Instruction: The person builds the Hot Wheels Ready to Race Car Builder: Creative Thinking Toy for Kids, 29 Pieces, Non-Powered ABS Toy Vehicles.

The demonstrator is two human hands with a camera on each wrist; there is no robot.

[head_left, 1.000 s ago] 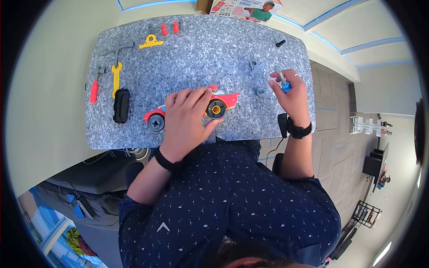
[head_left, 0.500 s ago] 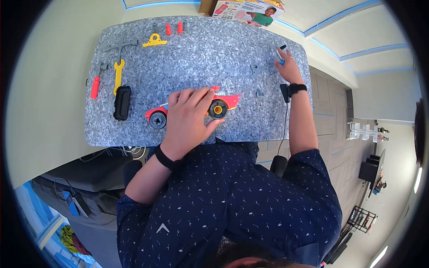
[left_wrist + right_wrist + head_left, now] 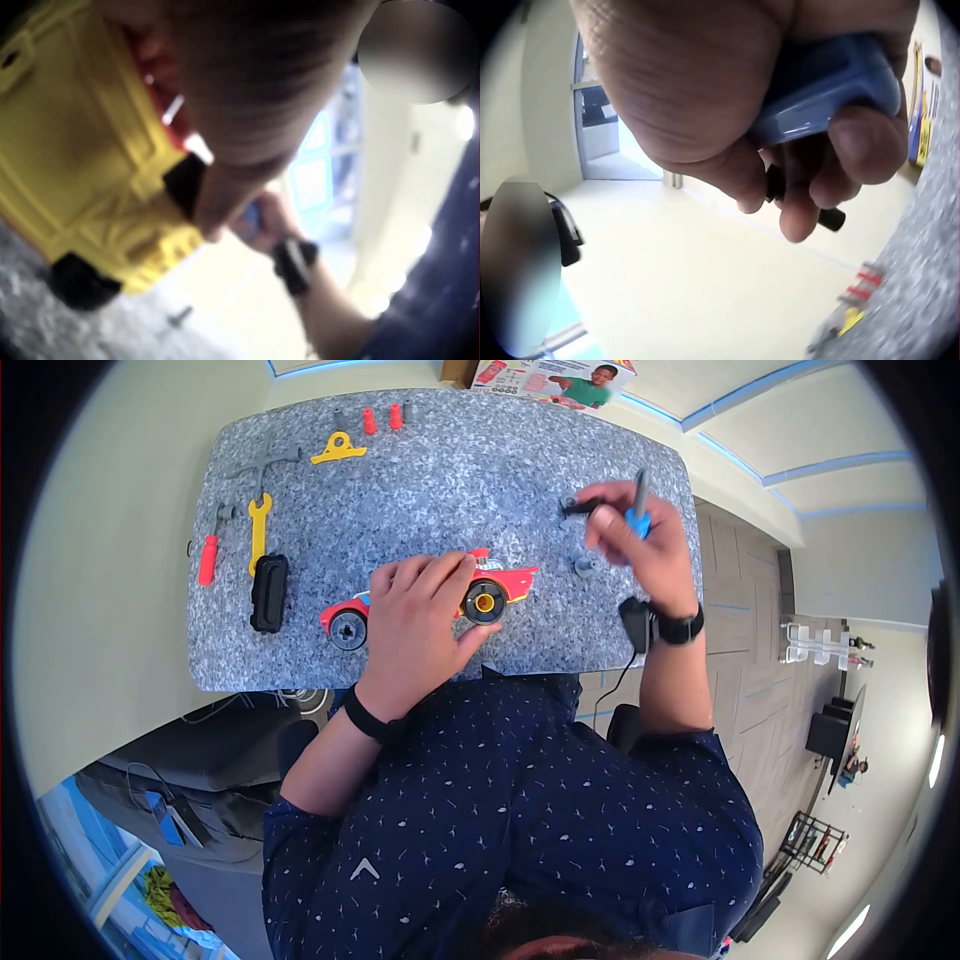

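My left hand [image 3: 415, 615] lies over a red toy car [image 3: 512, 580] near the table's front edge and grips it, hiding its middle. Its two near wheels show, the rear wheel [image 3: 485, 603] with a yellow centre. In the left wrist view the car's yellow underside [image 3: 67, 135] faces the camera. Over the table's right side, my right hand [image 3: 655, 555] holds a blue-handled screwdriver [image 3: 638, 522] in the palm, its grey shaft pointing up and away. Between thumb and fingertips the same hand pinches a black bolt [image 3: 580, 508]. The blue handle [image 3: 817, 105] fills the curled fingers in the right wrist view.
A small grey piece [image 3: 583, 567] stands left of my right hand. At the left lie a black part [image 3: 270, 595], a yellow wrench [image 3: 259, 530], a red-handled tool [image 3: 208, 560] and a grey hammer [image 3: 265, 465]. Farther back are a yellow bracket [image 3: 339, 449] and red pieces [image 3: 369, 422].
My right hand reached out to the black bolt at the far right, picked it up and drew back toward me, still holding the screwdriver. My left hand has stayed on the car.
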